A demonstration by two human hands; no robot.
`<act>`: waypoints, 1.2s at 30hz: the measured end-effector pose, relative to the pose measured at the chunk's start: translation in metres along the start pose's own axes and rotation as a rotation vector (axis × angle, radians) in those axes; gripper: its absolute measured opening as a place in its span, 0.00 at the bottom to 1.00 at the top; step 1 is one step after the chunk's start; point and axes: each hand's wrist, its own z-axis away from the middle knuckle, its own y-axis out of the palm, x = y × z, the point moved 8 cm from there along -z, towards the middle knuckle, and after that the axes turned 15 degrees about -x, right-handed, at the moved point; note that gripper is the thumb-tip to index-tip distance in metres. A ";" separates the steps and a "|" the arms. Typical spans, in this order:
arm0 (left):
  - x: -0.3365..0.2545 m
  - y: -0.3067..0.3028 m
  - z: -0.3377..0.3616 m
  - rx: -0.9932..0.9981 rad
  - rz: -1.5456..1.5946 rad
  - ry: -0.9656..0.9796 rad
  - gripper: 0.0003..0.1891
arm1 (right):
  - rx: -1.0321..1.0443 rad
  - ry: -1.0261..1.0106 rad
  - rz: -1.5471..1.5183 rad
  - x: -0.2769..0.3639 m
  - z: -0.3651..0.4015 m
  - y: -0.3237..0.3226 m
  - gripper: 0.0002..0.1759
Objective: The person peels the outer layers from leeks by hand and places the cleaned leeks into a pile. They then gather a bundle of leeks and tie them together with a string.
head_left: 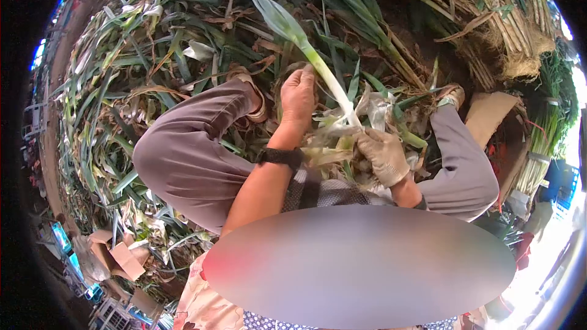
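A long green onion with a white shank and green leaves slants up and to the left in front of me. My right hand, in a pale glove, is closed around its lower white end. My left hand is bare, with a black band on the wrist. Its fingers are curled closed just left of the shank; whatever they pinch, if anything, is hidden. Loose pale peeled skins lie around the lower end, and some yellowish leaves hang blurred between my forearms.
Heaped green onions and cut leaves cover the ground at left and ahead. A bundle with roots lies at upper right, and tied bundles stand at far right. Cardboard is beside my right knee; torn cardboard lies at lower left.
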 end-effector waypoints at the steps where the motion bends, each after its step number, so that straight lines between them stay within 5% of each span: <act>1: -0.001 0.002 0.005 0.021 -0.046 0.000 0.14 | -0.027 0.025 -0.010 -0.001 -0.003 -0.004 0.14; 3: 0.005 0.010 0.022 0.136 -0.253 -0.039 0.11 | -0.094 -0.079 0.001 -0.004 -0.014 -0.013 0.13; 7: 0.062 0.017 0.060 0.688 -1.070 0.004 0.15 | -0.131 -0.187 0.097 0.008 -0.025 -0.024 0.13; 9: 0.071 0.016 0.075 0.913 -1.283 0.013 0.15 | -0.130 -0.069 0.037 0.003 -0.024 -0.027 0.14; 11: 0.066 -0.009 0.018 0.347 -1.156 0.348 0.13 | -0.140 -0.076 0.026 0.004 -0.023 -0.027 0.14; 14: 0.002 -0.036 -0.022 -0.127 -0.941 0.259 0.11 | -0.157 -0.261 0.135 0.014 -0.019 -0.024 0.15; 19: -0.023 0.020 0.021 0.185 0.337 -0.311 0.16 | -0.115 -0.412 0.292 0.015 -0.009 -0.005 0.16; 20: -0.018 0.029 0.031 0.228 0.352 -0.425 0.16 | -0.120 -0.476 0.341 0.019 -0.008 0.001 0.16; 21: -0.014 0.032 0.029 0.233 0.373 -0.391 0.15 | -0.096 -0.402 0.430 0.017 -0.008 0.004 0.17; 27: -0.009 0.021 0.012 0.119 0.355 -0.241 0.11 | -0.582 -0.906 0.791 0.047 -0.015 0.007 0.28; 30: -0.008 0.014 0.009 0.058 0.300 -0.191 0.10 | -0.508 -1.186 0.890 0.064 -0.012 0.034 0.18; 32: -0.011 0.010 0.007 0.028 0.267 -0.139 0.09 | -0.246 -1.187 0.923 0.059 -0.019 0.053 0.11; 33: -0.015 0.008 0.006 0.017 0.257 -0.102 0.08 | -0.264 -1.252 0.919 0.066 -0.015 0.059 0.04; 36: -0.028 -0.010 -0.004 -0.053 0.312 0.040 0.07 | -0.160 -1.177 0.825 0.044 -0.019 0.065 0.04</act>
